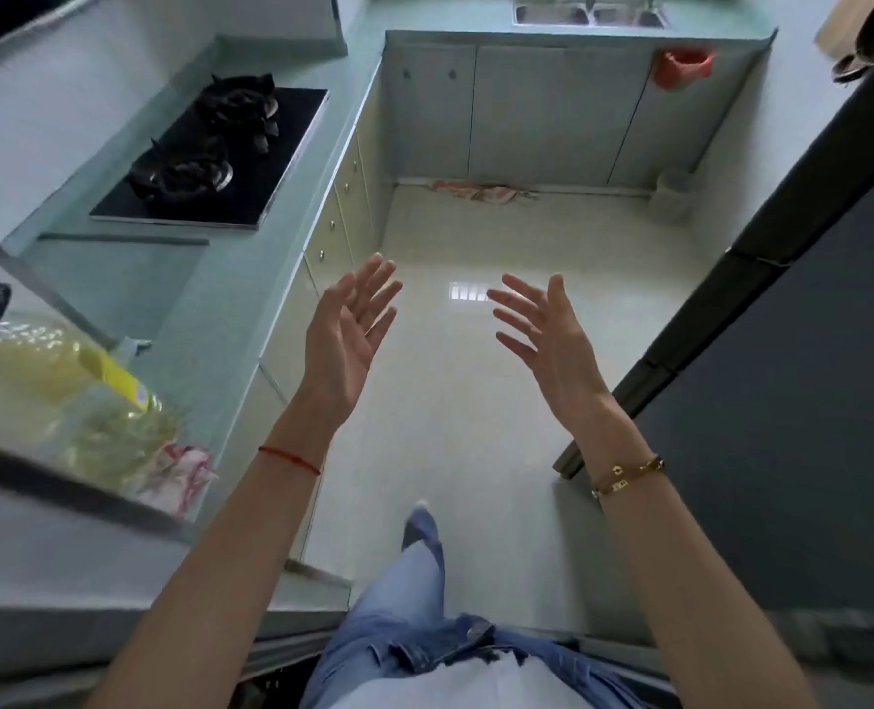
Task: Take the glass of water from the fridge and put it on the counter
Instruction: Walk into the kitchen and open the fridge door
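Observation:
My left hand (349,332) and my right hand (544,332) are raised in front of me over the tiled floor, palms facing each other, fingers spread, nothing in either. The dark grey fridge (782,401) stands along the right side with its doors closed. The pale green counter (230,299) runs along the left, just beyond my left hand. No glass of water is visible.
A black two-burner gas hob (214,156) is set into the counter. A large yellow oil bottle (41,381) and a plastic bag sit at the near left. A steel sink (590,12) is at the far end. A rag (481,190) lies on the floor.

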Available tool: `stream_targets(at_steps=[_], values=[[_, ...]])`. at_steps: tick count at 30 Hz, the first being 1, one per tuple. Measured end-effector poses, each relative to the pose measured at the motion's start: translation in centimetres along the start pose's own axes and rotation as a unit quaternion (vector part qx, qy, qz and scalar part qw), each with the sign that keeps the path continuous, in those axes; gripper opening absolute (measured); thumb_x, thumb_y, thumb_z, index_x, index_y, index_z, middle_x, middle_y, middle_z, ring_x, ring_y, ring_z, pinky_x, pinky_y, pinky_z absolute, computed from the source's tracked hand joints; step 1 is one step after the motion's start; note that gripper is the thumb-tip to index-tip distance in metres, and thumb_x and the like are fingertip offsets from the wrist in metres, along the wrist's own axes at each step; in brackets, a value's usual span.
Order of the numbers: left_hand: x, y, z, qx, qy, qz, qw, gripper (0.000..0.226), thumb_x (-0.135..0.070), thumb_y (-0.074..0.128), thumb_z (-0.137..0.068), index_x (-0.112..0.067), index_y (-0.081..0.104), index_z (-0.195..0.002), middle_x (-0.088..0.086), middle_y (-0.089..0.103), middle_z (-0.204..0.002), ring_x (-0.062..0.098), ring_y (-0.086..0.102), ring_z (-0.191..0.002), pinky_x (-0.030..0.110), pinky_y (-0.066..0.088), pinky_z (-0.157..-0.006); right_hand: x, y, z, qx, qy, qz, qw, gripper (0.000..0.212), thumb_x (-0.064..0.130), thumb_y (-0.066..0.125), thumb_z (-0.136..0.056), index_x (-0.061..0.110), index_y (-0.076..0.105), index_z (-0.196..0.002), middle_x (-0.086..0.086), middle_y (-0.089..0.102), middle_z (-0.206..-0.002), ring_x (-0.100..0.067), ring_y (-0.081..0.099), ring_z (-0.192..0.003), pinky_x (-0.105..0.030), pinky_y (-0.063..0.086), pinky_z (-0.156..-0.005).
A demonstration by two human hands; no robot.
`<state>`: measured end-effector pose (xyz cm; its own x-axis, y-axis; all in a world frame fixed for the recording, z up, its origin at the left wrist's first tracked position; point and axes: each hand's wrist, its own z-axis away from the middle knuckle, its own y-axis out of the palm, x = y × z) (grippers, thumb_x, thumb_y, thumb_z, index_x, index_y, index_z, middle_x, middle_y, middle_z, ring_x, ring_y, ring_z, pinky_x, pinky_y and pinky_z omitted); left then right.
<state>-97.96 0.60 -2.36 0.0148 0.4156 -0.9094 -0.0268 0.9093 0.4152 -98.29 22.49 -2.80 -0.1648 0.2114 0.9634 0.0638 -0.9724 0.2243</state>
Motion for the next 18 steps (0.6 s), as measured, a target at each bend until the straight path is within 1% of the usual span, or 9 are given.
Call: stream_targets(at_steps=[3, 5, 7, 10, 13, 15, 18], values=[[0.5, -0.3, -6.3, 0.000, 0.008, -0.009, 1.000, 0.056, -0.038, 0.032, -0.103, -0.013, 0.045, -0.151, 0.006, 0.052, -0.156, 0.022, 0.051, -0.143, 0.042, 0.036, -0.122, 0.3, -0.6, -5.8, -0.008, -0.015, 0.005, 1.000, 0.053, 0.049, 0.021, -0.108, 0.023, 0.057, -0.138, -0.001, 0.064, -0.142, -0.021, 0.057, -0.136, -0.042, 0.043, -0.117], [0.5, -0.4, -11.2, 0.006, 0.012, -0.016, 1.000, 0.055, -0.038, 0.031, -0.104, -0.013, 0.046, -0.150, 0.007, 0.053, -0.155, 0.024, 0.053, -0.142, 0.043, 0.039, -0.120, 0.7, -0.9, -10.3, -0.010, -0.028, 0.005, 1.000, 0.050, 0.047, 0.025, -0.108, 0.024, 0.059, -0.137, -0.001, 0.065, -0.141, -0.020, 0.058, -0.134, -0.042, 0.044, -0.116], [0.2, -0.7, -15.5, 0.019, 0.014, -0.017, 1.000, 0.054, -0.037, 0.029, -0.105, -0.012, 0.047, -0.150, 0.009, 0.055, -0.153, 0.026, 0.054, -0.140, 0.043, 0.042, -0.117, 1.3, -1.3, -14.3, -0.014, -0.041, 0.005, 0.999, 0.047, 0.044, 0.029, -0.108, 0.023, 0.060, -0.136, -0.002, 0.066, -0.140, -0.019, 0.060, -0.132, -0.042, 0.046, -0.115], [-0.3, -0.8, -23.3, 0.057, 0.015, -0.027, 0.998, 0.056, -0.039, 0.034, -0.100, -0.012, 0.052, -0.145, 0.010, 0.058, -0.149, 0.026, 0.057, -0.138, 0.040, 0.046, -0.113, 2.2, -1.8, -21.0, -0.027, -0.059, 0.006, 0.998, 0.046, 0.042, 0.031, -0.108, 0.020, 0.060, -0.138, -0.003, 0.067, -0.139, -0.019, 0.061, -0.131, -0.042, 0.047, -0.114], [-0.9, 0.0, -30.7, 0.081, 0.003, -0.041, 0.996, 0.052, -0.035, 0.033, -0.102, -0.012, 0.052, -0.144, 0.011, 0.058, -0.149, 0.028, 0.055, -0.139, 0.042, 0.044, -0.115, 3.3, -2.5, -27.3, -0.051, -0.066, 0.004, 0.997, 0.044, 0.041, 0.031, -0.108, 0.023, 0.061, -0.135, -0.001, 0.067, -0.138, -0.019, 0.061, -0.131, -0.043, 0.046, -0.115], [-1.0, 0.8, -35.5, 0.102, -0.008, -0.051, 0.993, 0.050, -0.032, 0.031, -0.104, -0.011, 0.052, -0.144, 0.010, 0.058, -0.148, 0.030, 0.054, -0.141, 0.043, 0.044, -0.116, 4.3, -3.1, -31.3, -0.068, -0.072, 0.008, 0.995, 0.043, 0.043, 0.032, -0.108, 0.026, 0.062, -0.133, -0.001, 0.067, -0.138, -0.019, 0.061, -0.131, -0.041, 0.046, -0.114], [-0.9, 2.1, -41.4, 0.121, -0.016, -0.055, 0.991, 0.050, -0.032, 0.035, -0.101, -0.012, 0.053, -0.143, 0.011, 0.059, -0.149, 0.030, 0.054, -0.141, 0.040, 0.046, -0.113, 5.8, -4.1, -36.5, -0.097, -0.077, 0.013, 0.992, 0.045, 0.041, 0.031, -0.109, 0.022, 0.060, -0.137, -0.003, 0.066, -0.140, -0.020, 0.061, -0.131, -0.037, 0.048, -0.111]])
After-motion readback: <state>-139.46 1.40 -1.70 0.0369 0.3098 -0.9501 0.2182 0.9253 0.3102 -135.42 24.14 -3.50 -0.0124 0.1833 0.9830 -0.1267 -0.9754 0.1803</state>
